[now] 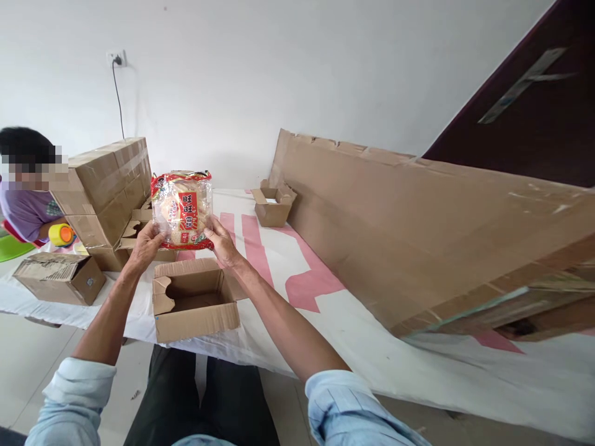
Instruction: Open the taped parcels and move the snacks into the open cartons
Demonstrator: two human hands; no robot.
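Both of my hands hold up a red and clear bag of rice crackers (pixel 183 210) with large printed characters on its front. My left hand (pixel 149 243) grips the bag's lower left edge, thumb on the front. At the lower right corner, my right hand (pixel 221 240) pinches it the same way. Below and nearer to me, an open cardboard box (pixel 198 323) sits at the table edge with its flaps folded out; the part of its inside that shows is bare cardboard. Another open box (pixel 134 230) stands behind my left hand, partly hidden.
Stacked cartons (pixel 109 192) stand at the left, with a closed small box (pixel 60 277) in front. A small open box (pixel 273 207) sits at the back beside a large cardboard sheet (pixel 395 229). A person (pixel 28 201) sits at far left near a yellow tape roll (pixel 62 234).
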